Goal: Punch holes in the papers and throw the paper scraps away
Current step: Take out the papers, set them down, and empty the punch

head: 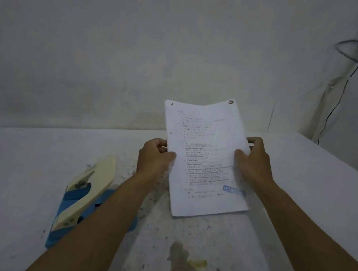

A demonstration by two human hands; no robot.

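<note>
A stack of printed white papers is held up above the table, tilted toward me, with a blue stamp near its lower right. My left hand grips its left edge and my right hand grips its right edge. A hole shows at the top right corner and small marks along the left edge. The hole punch, blue base with a cream lever, lies on the table at the lower left, partly hidden by my left forearm. No paper scraps can be made out.
The white table is speckled and has a brown-yellow stain near the front. A plain wall stands close behind. A dark cable hangs down the wall at the right.
</note>
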